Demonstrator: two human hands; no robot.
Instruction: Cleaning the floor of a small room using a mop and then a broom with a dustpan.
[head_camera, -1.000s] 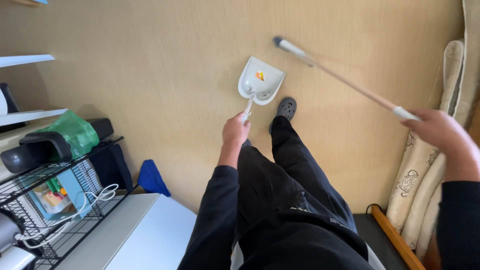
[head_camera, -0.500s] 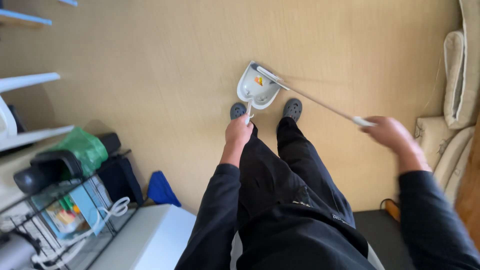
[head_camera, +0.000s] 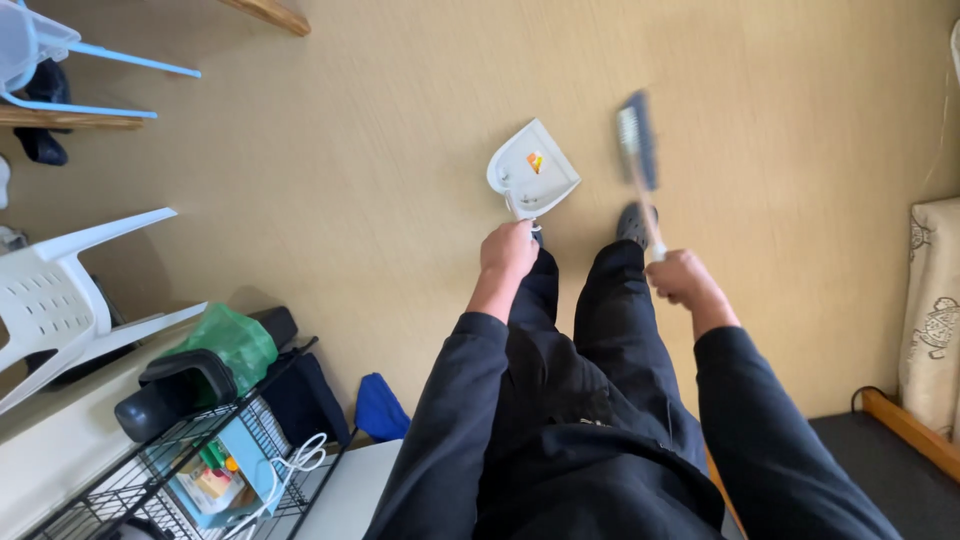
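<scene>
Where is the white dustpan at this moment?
In the head view, the white dustpan is upper centre, held by the left hand, beside the broom.

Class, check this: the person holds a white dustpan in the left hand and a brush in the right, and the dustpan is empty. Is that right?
Not quite. The head view shows the dustpan is not empty: a small orange and yellow scrap lies in it. The rest holds: left hand holds the dustpan, right hand the brush.
</scene>
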